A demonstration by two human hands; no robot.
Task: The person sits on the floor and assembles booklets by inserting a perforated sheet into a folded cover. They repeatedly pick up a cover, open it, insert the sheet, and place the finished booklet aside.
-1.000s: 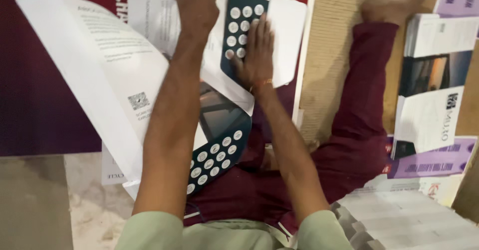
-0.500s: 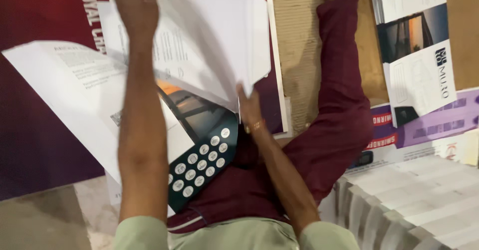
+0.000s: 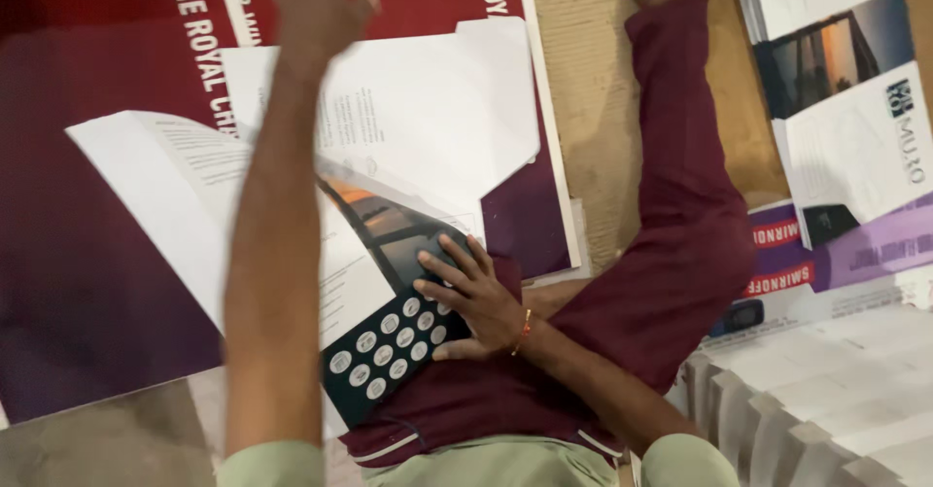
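Seen from above, a seated person in maroon trousers [image 3: 671, 254] handles printed sheets. The right hand [image 3: 471, 302] lies flat, fingers spread, pressing a dark sheet with white dots [image 3: 389, 341] onto the lap. The left hand [image 3: 316, 6] reaches far forward, blurred, over a white printed sheet [image 3: 428, 118]; its grip cannot be told. Stacked white sheets [image 3: 826, 400] sit at the right.

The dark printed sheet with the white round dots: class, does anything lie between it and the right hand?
Nothing visible: the right hand rests flat on the dark dotted sheet. The left hand is raised apart, above the white sheets.
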